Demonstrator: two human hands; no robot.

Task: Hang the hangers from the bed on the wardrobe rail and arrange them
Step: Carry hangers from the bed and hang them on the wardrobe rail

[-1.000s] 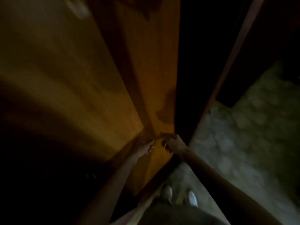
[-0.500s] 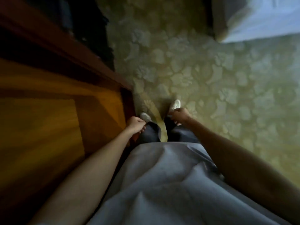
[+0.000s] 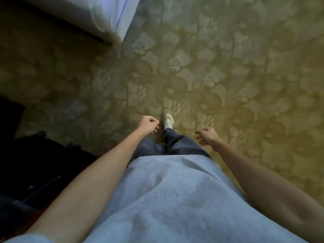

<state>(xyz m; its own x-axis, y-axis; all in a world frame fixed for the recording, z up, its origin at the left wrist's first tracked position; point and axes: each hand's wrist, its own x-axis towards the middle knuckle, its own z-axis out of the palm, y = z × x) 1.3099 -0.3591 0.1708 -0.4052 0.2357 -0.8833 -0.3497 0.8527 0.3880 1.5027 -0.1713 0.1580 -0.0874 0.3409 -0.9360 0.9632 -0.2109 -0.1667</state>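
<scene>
Patterned carpet (image 3: 228,76) lies below; left hand (image 3: 149,124) and right hand (image 3: 206,136) hang loosely curled, grip released.

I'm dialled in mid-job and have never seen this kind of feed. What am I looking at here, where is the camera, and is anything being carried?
There is no machine: a person wears one camera on the head, looking down their own body. You see a pale shirt, dark trousers and one light shoe on a patterned carpet. The left hand is loosely curled and the right hand hangs relaxed; neither holds anything. The corner of the bed with its white bedding shows at upper left. Dark shapes at lower left are too dim to identify. No hangers or wardrobe rail are in view.
</scene>
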